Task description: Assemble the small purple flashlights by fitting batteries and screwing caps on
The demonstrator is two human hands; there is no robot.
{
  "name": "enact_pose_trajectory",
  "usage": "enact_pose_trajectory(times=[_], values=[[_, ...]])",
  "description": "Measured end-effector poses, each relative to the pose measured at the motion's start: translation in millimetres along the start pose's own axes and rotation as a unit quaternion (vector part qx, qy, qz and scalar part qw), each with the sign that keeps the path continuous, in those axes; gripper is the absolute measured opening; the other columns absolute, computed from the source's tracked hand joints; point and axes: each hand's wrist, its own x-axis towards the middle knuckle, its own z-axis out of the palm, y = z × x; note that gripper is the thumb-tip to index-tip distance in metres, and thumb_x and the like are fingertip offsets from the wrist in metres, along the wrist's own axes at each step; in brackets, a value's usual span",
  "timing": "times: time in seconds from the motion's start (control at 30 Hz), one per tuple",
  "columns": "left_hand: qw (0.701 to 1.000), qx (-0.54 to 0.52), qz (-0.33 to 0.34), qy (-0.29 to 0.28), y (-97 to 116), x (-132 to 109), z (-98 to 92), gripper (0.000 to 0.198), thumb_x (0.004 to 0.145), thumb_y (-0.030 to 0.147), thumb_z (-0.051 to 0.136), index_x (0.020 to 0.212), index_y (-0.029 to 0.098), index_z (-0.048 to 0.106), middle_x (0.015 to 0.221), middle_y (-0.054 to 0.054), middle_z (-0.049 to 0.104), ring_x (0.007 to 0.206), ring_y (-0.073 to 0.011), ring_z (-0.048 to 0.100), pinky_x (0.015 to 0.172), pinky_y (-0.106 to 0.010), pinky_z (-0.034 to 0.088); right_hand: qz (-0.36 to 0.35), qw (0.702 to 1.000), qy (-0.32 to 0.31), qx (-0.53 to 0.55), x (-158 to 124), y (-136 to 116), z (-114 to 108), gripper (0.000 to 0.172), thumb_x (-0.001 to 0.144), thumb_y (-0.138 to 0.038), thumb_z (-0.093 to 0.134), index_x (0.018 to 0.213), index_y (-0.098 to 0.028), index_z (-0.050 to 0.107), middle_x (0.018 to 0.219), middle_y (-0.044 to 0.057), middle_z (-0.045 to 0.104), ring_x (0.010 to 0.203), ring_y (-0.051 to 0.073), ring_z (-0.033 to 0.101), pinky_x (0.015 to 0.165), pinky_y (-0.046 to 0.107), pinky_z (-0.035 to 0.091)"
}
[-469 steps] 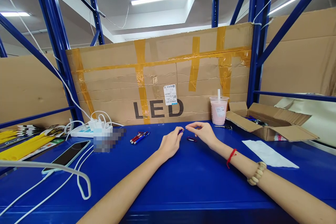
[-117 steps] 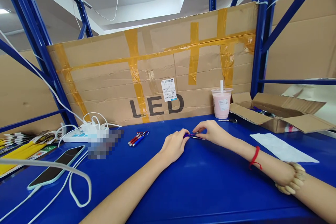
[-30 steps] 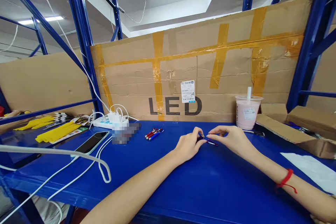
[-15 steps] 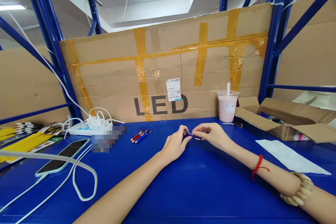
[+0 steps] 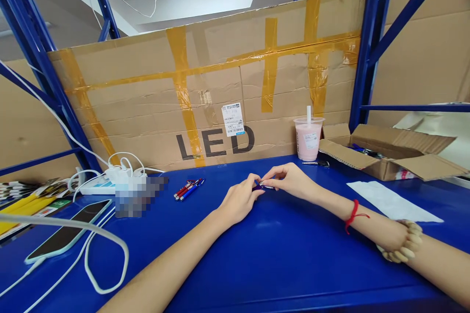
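My left hand (image 5: 239,199) and my right hand (image 5: 290,179) meet over the blue table (image 5: 279,259), fingertips pinched together on a small dark blue object (image 5: 259,186) with a silver part. Most of that object is hidden by my fingers. Both forearms rest on the table. A red string and a bead bracelet sit on my right wrist. Several red and blue pens (image 5: 188,189) lie a little to the left of my hands.
A taped cardboard sheet marked LED (image 5: 216,102) stands behind. A pink drink cup (image 5: 308,138), an open cardboard box (image 5: 385,154) and a white paper (image 5: 389,199) are at right. A phone (image 5: 68,235), white cables (image 5: 91,259) and a power strip (image 5: 106,181) lie at left.
My fingertips have closed tighter together on the small object. The view has shifted slightly; the hands stay in the same spot on the table.
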Motion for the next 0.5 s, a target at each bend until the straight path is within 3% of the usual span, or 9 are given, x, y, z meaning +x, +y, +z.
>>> enact_pose_trajectory(times=[0.27,0.5], values=[[0.999,0.035,0.03,-0.004,3,0,-2.2,0.008,0.093,0.023,0.036,0.1,0.022,0.041,0.088,-0.002,0.063,0.085,-0.0213,0.059,0.078,-0.034,0.043,0.057,0.996,-0.068,0.023,2,3,-10,0.031,0.061,-0.04,0.07,0.075,-0.013,0.073,0.065,0.003,0.065,0.054,0.01,0.049,0.049,0.022,0.04],[0.998,0.029,0.048,-0.003,2,-3,-1.9,0.008,0.095,0.023,0.034,0.1,0.021,0.039,0.098,-0.005,0.063,0.086,-0.0207,0.059,0.077,-0.032,0.045,0.1,0.99,-0.083,0.055,-3,-2,-12,0.028,0.064,-0.04,0.07,0.076,-0.014,0.072,0.062,0.0,0.059,0.053,0.008,0.045,0.042,0.02,0.027]])
